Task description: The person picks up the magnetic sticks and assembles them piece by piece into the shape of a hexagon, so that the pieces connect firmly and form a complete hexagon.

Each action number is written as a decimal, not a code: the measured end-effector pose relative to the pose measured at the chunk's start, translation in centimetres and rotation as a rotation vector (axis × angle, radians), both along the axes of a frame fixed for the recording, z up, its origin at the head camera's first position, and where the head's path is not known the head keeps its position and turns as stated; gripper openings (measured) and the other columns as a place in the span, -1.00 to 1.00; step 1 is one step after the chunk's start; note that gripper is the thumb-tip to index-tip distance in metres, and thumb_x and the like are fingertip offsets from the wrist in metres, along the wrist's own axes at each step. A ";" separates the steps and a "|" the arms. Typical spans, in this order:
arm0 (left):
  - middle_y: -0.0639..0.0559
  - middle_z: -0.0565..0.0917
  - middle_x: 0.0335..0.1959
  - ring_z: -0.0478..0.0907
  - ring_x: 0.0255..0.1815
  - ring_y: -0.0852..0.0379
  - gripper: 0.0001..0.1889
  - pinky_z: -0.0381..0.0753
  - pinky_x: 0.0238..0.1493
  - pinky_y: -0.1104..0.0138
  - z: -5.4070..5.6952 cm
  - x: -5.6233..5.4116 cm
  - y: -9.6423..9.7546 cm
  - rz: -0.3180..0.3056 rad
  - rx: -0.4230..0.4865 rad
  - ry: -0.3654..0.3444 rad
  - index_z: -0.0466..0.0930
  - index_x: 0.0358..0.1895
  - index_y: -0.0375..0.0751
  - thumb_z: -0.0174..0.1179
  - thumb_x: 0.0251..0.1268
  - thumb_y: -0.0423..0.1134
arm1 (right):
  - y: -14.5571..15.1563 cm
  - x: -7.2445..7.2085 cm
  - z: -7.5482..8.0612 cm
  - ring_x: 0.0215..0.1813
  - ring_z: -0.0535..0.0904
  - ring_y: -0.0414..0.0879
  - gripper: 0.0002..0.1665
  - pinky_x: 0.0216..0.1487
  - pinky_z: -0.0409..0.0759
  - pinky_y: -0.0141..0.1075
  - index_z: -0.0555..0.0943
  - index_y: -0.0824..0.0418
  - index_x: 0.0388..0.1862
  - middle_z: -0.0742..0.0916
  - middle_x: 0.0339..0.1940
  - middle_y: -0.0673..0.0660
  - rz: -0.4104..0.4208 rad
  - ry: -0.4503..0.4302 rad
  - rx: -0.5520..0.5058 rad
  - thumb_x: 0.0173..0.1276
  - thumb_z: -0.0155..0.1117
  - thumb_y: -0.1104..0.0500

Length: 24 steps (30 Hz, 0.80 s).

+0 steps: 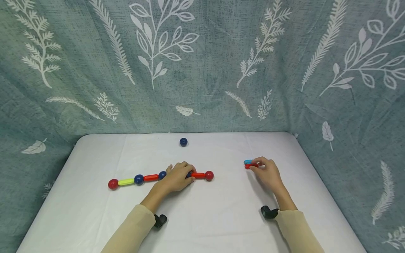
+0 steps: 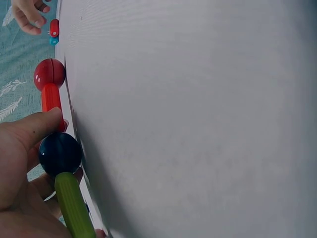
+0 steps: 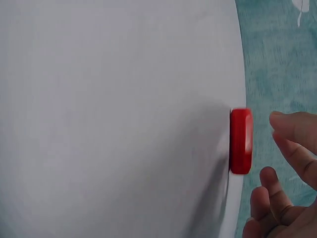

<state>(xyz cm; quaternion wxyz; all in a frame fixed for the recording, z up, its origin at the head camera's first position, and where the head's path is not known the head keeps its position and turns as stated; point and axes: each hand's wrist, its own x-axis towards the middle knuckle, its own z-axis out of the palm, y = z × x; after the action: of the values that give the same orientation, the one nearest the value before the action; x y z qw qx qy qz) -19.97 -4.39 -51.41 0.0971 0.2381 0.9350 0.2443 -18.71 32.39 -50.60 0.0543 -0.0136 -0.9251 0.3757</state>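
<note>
I see leafy curtain (image 1: 205, 70) behind white table (image 1: 221, 218). Chain of rods and balls (image 1: 151, 178) lies left to middle. Left hand (image 1: 177, 177) curled round chain, thumb on red rod (image 2: 49, 96). Right hand (image 1: 267, 173) half open, holding nothing, just beside loose red stick (image 3: 241, 141); blue stick (image 1: 248, 162) alongside. Blue ball (image 1: 183, 142) near far edge.

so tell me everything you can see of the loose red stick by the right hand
The red stick is short, straight and glossy, with long facets and slightly rounded ends; it looks like plastic. It lies flat on the white table, just on the near side of a light blue stick; whether they touch is unclear. The right hand is close by, with a visible gap in the right wrist view.
</note>
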 end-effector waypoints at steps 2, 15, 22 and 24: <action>0.01 0.55 0.15 0.39 0.28 -0.09 -0.78 0.01 0.33 -0.36 0.0 0.0 0.0 -0.001 0.001 -0.001 0.61 0.05 0.08 0.23 0.44 -0.03 | 0.6 -0.2 -0.2 0.04 0.49 0.22 -0.73 -0.05 0.47 0.02 0.65 0.26 0.02 0.57 -0.03 0.36 -0.019 -0.032 0.003 0.39 0.36 0.18; 0.01 0.55 0.14 0.40 0.26 -0.08 -0.78 0.00 0.34 -0.36 0.0 0.1 -0.1 0.002 0.000 -0.010 0.62 0.05 0.08 0.23 0.43 -0.03 | 1.9 -0.9 -1.5 0.21 0.45 0.35 -0.64 0.12 0.42 0.22 0.61 0.25 0.11 0.56 0.13 0.45 -0.020 -0.175 0.034 0.39 0.33 0.15; 0.01 0.55 0.14 0.40 0.25 -0.08 -0.78 0.00 0.33 -0.36 0.2 0.1 0.0 0.001 0.011 -0.007 0.62 0.04 0.08 0.24 0.43 -0.04 | 1.9 -0.8 -1.3 0.17 0.46 0.36 -0.67 0.10 0.43 0.22 0.63 0.29 0.06 0.57 0.12 0.46 -0.004 -0.187 0.061 0.37 0.35 0.17; 0.01 0.55 0.15 0.40 0.26 -0.08 -0.78 -0.01 0.34 -0.36 0.2 0.1 0.0 0.002 0.008 -0.006 0.62 0.04 0.08 0.24 0.43 -0.04 | 1.8 -0.7 -1.2 0.18 0.46 0.37 -0.68 0.12 0.42 0.24 0.64 0.29 0.04 0.58 0.13 0.46 0.002 -0.193 0.063 0.37 0.36 0.17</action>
<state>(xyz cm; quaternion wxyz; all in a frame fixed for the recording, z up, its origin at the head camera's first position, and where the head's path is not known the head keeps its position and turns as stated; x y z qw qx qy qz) -19.85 -4.36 -51.17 0.0987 0.2366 0.9340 0.2489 -19.37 34.23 -51.79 -0.0352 -0.0472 -0.9374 0.3432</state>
